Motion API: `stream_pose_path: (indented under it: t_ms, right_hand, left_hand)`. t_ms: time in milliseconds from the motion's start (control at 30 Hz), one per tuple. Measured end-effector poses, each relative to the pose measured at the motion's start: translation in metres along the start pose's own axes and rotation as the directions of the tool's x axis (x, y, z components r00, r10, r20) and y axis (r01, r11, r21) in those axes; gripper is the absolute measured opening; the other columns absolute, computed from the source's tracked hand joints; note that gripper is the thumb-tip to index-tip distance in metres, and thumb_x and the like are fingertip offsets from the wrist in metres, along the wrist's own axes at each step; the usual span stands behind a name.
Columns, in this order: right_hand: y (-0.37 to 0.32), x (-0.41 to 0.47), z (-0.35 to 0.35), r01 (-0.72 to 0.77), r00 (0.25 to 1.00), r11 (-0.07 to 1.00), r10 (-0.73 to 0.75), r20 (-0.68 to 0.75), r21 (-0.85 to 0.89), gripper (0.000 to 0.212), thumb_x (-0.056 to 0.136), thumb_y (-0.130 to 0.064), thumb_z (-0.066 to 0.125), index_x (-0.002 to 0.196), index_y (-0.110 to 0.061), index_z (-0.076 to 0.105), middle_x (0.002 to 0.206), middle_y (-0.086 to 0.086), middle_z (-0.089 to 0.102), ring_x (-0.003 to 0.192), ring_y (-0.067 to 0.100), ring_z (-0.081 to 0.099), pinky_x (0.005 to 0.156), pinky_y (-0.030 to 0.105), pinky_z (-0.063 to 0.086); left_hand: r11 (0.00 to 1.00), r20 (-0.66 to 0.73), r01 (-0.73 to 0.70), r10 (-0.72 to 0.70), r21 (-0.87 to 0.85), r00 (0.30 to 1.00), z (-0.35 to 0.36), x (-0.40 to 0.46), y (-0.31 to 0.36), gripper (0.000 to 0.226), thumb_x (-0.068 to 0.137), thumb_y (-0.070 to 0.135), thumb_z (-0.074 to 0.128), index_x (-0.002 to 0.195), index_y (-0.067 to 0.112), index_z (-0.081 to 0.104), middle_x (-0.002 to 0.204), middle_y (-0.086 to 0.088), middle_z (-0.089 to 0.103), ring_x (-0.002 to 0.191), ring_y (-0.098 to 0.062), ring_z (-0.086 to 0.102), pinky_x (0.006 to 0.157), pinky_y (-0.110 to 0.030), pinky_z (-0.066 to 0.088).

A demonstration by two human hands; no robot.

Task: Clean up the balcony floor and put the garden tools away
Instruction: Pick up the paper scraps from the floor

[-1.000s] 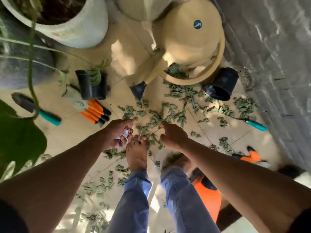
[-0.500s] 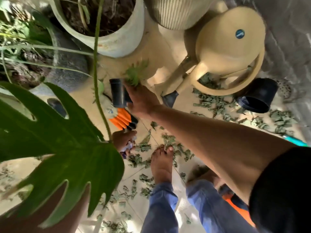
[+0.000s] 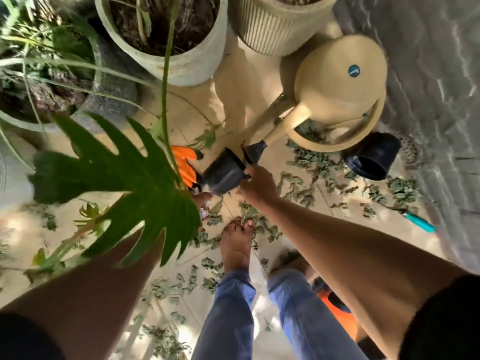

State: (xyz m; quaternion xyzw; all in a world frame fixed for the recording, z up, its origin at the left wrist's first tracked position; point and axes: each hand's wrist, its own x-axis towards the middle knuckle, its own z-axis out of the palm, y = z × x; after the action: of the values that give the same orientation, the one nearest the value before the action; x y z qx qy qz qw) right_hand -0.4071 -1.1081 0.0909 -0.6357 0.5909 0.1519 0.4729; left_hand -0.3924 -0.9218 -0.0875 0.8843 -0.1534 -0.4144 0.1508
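Observation:
My right hand (image 3: pixel 258 184) grips the rim of a small black plastic pot (image 3: pixel 224 174) and holds it tilted above the tiled floor. My left hand (image 3: pixel 204 201) is mostly hidden behind a big green leaf (image 3: pixel 124 178); it holds a small crumpled wrapper (image 3: pixel 204 213). Orange gardening gloves (image 3: pixel 185 165) lie just left of the lifted pot. Dry green leaf bits (image 3: pixel 306 183) litter the tiles. A teal-handled tool (image 3: pixel 418 222) lies at the right, near the wall. A second black pot (image 3: pixel 371 157) lies on its side beside the cream watering can (image 3: pixel 337 89).
Large planters stand at the back: a white one (image 3: pixel 181 66), a ribbed cream one (image 3: pixel 272 29) and a grey one (image 3: pixel 111 97). A grey wall (image 3: pixel 441 74) runs along the right. My bare foot (image 3: pixel 236 245) stands among the leaves. Something orange (image 3: pixel 337 313) lies behind my right leg.
My right hand reached left to the small black pot, took it by the rim and lifted it toward the watering can's spout. The view swung left, bringing the big leaf in front of my left hand.

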Motion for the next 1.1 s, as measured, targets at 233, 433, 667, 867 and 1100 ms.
stream_pose_path:
  t_ms: [233, 433, 667, 867, 1100]
  right_hand:
    - [0.034, -0.073, 0.004, -0.112, 0.986, 0.990, 0.121, 0.113, -0.083, 0.037, 0.090, -0.012, 0.061, 0.126, -0.014, 0.066, 0.131, 0.008, 0.066, 0.123, 0.027, 0.061, 0.103, 0.032, 0.047]
    - [0.037, -0.114, 0.027, -0.063, 0.982, 0.998, 0.065, 0.179, -0.017, 0.033, 0.094, -0.023, 0.061, 0.125, -0.015, 0.069, 0.132, 0.008, 0.067, 0.122, 0.027, 0.061, 0.098, 0.030, 0.047]
    - [0.050, -0.165, 0.038, 0.037, 0.948, 0.990, 0.008, 0.318, -0.137, 0.031, 0.098, -0.020, 0.053, 0.125, -0.013, 0.066, 0.127, 0.011, 0.067, 0.118, 0.030, 0.063, 0.095, 0.032, 0.048]
    - [0.072, -0.204, 0.035, 0.025, 0.933, 0.997, 0.003, 0.359, -0.073, 0.026, 0.102, -0.029, 0.054, 0.124, -0.026, 0.067, 0.125, 0.002, 0.070, 0.111, 0.022, 0.067, 0.097, 0.035, 0.052]
    - [0.044, -0.244, 0.073, 0.019, 0.917, 1.000, -0.016, 0.399, -0.002, 0.034, 0.074, -0.066, 0.052, 0.095, -0.044, 0.067, 0.087, -0.008, 0.069, 0.092, 0.024, 0.068, 0.086, 0.039, 0.054]
  left_hand:
    - [0.963, 0.220, 0.262, -0.242, -0.066, 0.945, -0.091, -0.046, 0.058, 0.048, 0.096, 0.054, 0.032, 0.100, 0.021, 0.066, 0.106, -0.009, 0.072, 0.096, -0.030, 0.066, 0.083, -0.037, 0.054]
    - [0.863, 0.485, 0.427, -0.261, -0.270, 0.835, -0.192, -0.104, 0.098, 0.030, 0.095, 0.031, 0.067, 0.085, 0.003, 0.064, 0.051, -0.011, 0.059, 0.038, -0.021, 0.051, 0.041, -0.021, 0.037]
    - [0.846, 0.475, 0.439, -0.265, -0.304, 0.839, -0.190, -0.172, 0.054, 0.013, 0.104, 0.018, 0.056, 0.092, 0.014, 0.060, 0.065, -0.006, 0.056, 0.042, -0.016, 0.055, 0.033, -0.017, 0.040]
    - [0.872, 0.454, 0.365, -0.194, -0.327, 0.870, -0.195, -0.229, 0.028, 0.047, 0.096, -0.015, 0.050, 0.092, 0.031, 0.059, 0.069, -0.009, 0.056, 0.055, -0.023, 0.060, 0.031, -0.018, 0.036]
    - [0.595, 0.391, 0.469, -0.265, -0.653, 0.881, -0.230, -0.270, 0.019, 0.035, 0.102, 0.022, 0.052, 0.069, 0.010, 0.058, 0.053, -0.009, 0.056, 0.037, -0.020, 0.051, 0.038, -0.016, 0.032]
